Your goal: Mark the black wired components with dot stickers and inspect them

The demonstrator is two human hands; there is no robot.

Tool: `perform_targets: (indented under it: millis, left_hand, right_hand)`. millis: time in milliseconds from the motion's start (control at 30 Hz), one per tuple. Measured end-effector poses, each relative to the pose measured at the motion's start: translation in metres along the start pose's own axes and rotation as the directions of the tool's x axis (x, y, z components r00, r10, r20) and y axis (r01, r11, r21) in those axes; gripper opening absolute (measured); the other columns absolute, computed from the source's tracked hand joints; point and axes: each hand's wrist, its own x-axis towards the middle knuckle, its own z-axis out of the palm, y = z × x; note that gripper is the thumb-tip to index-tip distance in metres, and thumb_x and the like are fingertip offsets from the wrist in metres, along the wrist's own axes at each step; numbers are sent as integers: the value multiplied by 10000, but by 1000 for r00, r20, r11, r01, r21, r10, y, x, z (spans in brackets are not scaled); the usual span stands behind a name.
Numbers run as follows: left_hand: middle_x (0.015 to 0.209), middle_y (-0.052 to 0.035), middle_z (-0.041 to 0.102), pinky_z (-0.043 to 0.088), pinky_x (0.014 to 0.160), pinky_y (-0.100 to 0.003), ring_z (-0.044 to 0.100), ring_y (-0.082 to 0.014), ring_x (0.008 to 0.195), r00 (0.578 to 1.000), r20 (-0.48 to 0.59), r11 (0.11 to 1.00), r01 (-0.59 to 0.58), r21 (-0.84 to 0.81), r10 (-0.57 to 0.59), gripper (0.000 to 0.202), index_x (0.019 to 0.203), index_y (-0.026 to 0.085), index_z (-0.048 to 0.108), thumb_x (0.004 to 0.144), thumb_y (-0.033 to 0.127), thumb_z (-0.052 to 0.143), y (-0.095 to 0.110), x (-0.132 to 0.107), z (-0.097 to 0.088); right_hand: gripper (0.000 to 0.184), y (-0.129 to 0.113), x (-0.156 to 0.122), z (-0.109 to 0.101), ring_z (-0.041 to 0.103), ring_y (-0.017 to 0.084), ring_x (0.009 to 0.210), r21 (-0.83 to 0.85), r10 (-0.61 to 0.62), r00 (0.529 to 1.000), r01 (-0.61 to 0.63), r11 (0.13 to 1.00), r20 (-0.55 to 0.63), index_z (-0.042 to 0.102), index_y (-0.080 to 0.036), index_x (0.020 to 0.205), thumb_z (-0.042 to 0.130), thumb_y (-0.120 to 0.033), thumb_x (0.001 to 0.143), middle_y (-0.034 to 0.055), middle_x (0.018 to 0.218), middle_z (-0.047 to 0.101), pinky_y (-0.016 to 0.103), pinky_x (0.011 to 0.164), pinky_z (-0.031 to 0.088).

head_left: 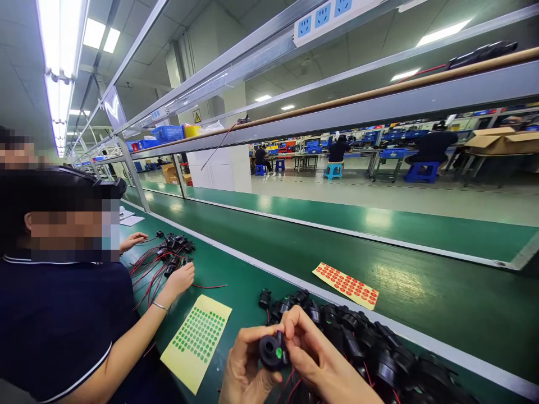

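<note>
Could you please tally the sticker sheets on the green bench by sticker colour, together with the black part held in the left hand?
Green sticker sheet: 1
Red sticker sheet: 1
Black part in the left hand: 1
Total: 3

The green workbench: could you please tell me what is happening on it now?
A person's left hand holds a small black part with a green dot on it; the right hand is at its edge. Beside them lies a pile of black parts with red wires. A sheet of green dots lies to the left, a sheet of red stickers beyond the pile. At far left, a co-worker's hands are at another pile with red wires.
</note>
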Motion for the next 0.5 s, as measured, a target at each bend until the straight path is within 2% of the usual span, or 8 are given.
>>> perform_targets:
  millis: [167, 233, 367, 433, 500]
  left_hand:
    - [1190, -57, 749, 535, 971, -277, 700, -210, 1101, 998, 20, 996, -58, 66, 57, 447, 1229, 301, 689, 820, 457, 778, -5, 4, -6]
    - [1202, -56, 751, 550, 947, -261, 711, -196, 1080, 984, 84, 980, -165, 109, 157, 440, 1270, 319, 662, 852, 423, 756, -6, 6, -9]
    - [1220, -75, 755, 572, 920, -264, 723, -196, 1056, 901, 206, 877, -423, 229, 381, 475, 1339, 325, 609, 882, 351, 734, -5, 10, -17]
    - [1222, -75, 752, 564, 923, -250, 719, -189, 1056, 901, 210, 866, -427, 260, 380, 472, 1344, 318, 604, 889, 344, 726, -4, 9, -20]
    - [1200, -61, 756, 554, 913, -230, 717, -175, 1036, 928, 186, 900, -361, 243, 322, 451, 1329, 318, 609, 894, 362, 719, -4, 7, -23]
  right_hand:
    - [525, -2, -1, -3, 406, 143, 754, -3, 30, 1000, -30, 1000, -7, 465, -251, 886, 688, -718, 801, -44, 815, 418, 245, 687, 383]
    - [516, -2, -2, -3, 412, 145, 767, -20, 38, 999, -38, 999, 24, 455, -251, 888, 691, -703, 810, -46, 813, 407, 255, 723, 395]
    - [510, 1, -2, 2, 438, 141, 762, 37, 62, 995, -65, 997, 72, 439, -255, 880, 703, -686, 811, -47, 817, 420, 255, 728, 407]
    - [512, 4, -1, 3, 457, 140, 771, 57, 44, 996, -49, 997, 81, 444, -255, 880, 700, -692, 808, -44, 830, 434, 249, 726, 408]
    - [510, 7, 0, 1, 438, 126, 736, 47, 37, 994, -43, 998, 106, 455, -254, 905, 693, -696, 811, -45, 832, 436, 225, 670, 385]
